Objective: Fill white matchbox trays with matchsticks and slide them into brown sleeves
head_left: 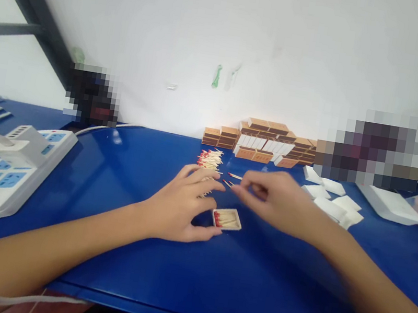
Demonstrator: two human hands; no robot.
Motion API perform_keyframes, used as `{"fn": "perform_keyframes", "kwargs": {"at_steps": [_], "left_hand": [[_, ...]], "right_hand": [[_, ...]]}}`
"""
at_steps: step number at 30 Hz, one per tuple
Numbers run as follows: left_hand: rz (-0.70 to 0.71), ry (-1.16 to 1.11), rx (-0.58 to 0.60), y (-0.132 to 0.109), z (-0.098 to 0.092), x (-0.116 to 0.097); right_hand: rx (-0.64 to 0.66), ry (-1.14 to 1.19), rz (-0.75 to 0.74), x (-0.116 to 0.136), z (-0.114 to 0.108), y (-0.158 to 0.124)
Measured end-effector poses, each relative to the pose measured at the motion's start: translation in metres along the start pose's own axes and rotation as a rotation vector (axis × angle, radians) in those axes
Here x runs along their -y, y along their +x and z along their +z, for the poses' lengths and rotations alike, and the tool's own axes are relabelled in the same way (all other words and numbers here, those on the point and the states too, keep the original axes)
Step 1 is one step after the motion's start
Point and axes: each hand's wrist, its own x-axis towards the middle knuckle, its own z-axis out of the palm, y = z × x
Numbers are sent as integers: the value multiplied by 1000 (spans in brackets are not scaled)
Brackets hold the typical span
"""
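Left fingers curved beside shallow rectangular tray.

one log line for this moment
left hand: at left end of tray | right hand: at loose matches | tray: matches inside | match pile: beyond left hand

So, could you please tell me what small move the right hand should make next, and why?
I'd suggest the right hand bring the loose matches at its fingertips to the small tray: it lies open close by, already holds some matches, and the left hand is spread beside it. Whether the right hand already grips the loose ones is unclear.
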Motion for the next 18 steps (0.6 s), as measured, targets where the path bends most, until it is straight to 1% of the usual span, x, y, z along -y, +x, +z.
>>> {"fn": "perform_keyframes", "kwargs": {"at_steps": [2,3,4,6,7,9,10,11,13,15,18], "left_hand": [[-15,4,-36,1,-2,1],[-14,4,-38,1,-3,2],[-9,5,-34,2,-4,3],[-7,15,-38,3,-7,5],[-14,25,-52,3,-8,6],[-21,45,-70,3,-10,10],[-18,47,-68,3,-11,11],[-17,46,-62,3,-11,13],[-29,43,-59,2,-10,17],[-49,53,-70,1,-9,21],[-51,63,-79,0,-7,24]], "right_hand": [[-168,-116,158,-21,-10,5],[-225,-189,252,-35,-18,6],[-228,-261,354,-51,-28,7],[-202,-285,440,-83,-50,6],[-210,-294,485,-99,-61,4],[-366,-294,674,-124,-80,1],[-440,-238,732,-133,-85,1],[-484,-162,769,-140,-88,2],[-460,-74,779,-147,-88,6],[-428,-104,794,-150,-82,13],[-473,-201,867,-153,-74,20]]}}
